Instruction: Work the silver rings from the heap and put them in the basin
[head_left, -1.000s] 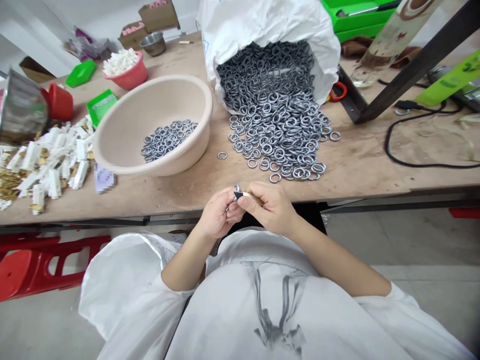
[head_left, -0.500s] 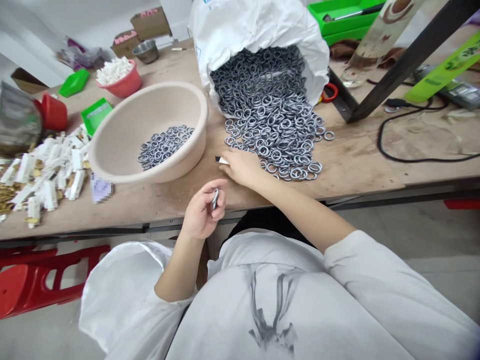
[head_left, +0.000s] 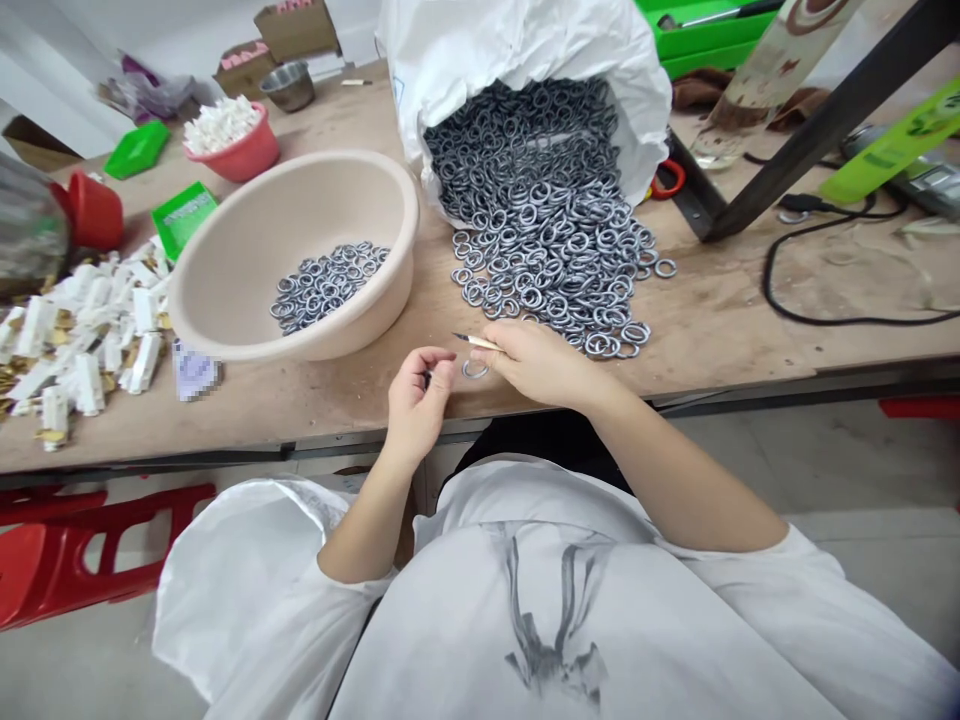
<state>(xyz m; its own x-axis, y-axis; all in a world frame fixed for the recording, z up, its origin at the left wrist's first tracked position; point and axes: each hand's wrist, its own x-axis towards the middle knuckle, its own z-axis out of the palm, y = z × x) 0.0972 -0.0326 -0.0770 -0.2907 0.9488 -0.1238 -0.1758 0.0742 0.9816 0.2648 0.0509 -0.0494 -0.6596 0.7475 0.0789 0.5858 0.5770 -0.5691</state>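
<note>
My left hand (head_left: 421,405) is curled at the table edge, fingers closed on a metal ring that is mostly hidden; only a dark bit shows between them. Facing it, my right hand (head_left: 544,362) grips a small knife (head_left: 484,343) with a pale handle and a dark pointed tip directed left. A single grey ring (head_left: 474,370) lies on the table below the knife, close to my right fingers. Behind my right hand spreads a heap of grey metal rings (head_left: 555,250), spilling from a white sack (head_left: 525,40). A beige basin (head_left: 300,348) at left holds more rings.
White and brass-coloured parts (head_left: 90,340) are piled left of the basin. Beyond are a green tray (head_left: 184,215) and a pink bowl (head_left: 238,150) of white pieces. A dark metal bar (head_left: 810,130) slants up at right, near a black cable (head_left: 769,260). Red stools (head_left: 90,550) stand below.
My right hand has drawn back from the ring heap toward me, and a loose ring now lies in front of it. My left hand has moved slightly right and turned, its fingers covering the ring.
</note>
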